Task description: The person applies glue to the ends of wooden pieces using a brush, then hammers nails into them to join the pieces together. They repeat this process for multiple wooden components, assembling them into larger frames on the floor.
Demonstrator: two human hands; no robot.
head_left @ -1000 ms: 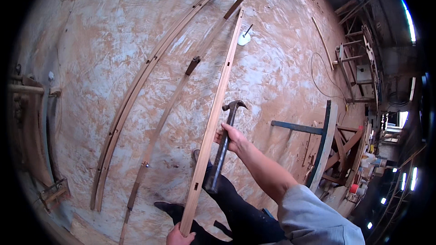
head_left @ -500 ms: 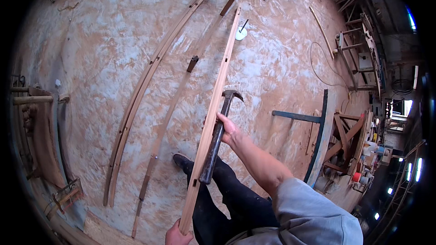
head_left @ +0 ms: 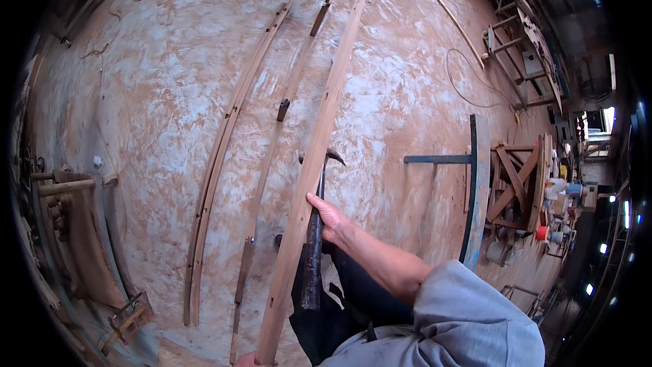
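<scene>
A long pale wooden rail (head_left: pixel 317 143) with small slots slants up and away from me, lifted off the floor. My right hand (head_left: pixel 327 216) grips it near the middle, thumb on its upper face and the other fingers hidden behind. The same hand holds a claw hammer (head_left: pixel 312 261) alongside the rail, its dark handle pointing back toward me; the rail covers part of the head. At the lower edge, my left hand (head_left: pixel 246 360) is closed around the near end of the rail, only partly in view.
Left of the rail, a thin, partly dark-jointed wooden strip (head_left: pixel 268 163) and a pair of slotted rails (head_left: pixel 221 143) lie on the stained floor (head_left: pixel 156 95). To the right are a blue metal T-shaped frame (head_left: pixel 438 160) and a crossed wooden stand (head_left: pixel 514 187). A bench-like frame (head_left: pixel 78 231) stands left.
The rail has turned about its length, showing a broader face. The hammer and right hand sit slightly lower and further left. A white pot with a stick in it has gone from sight.
</scene>
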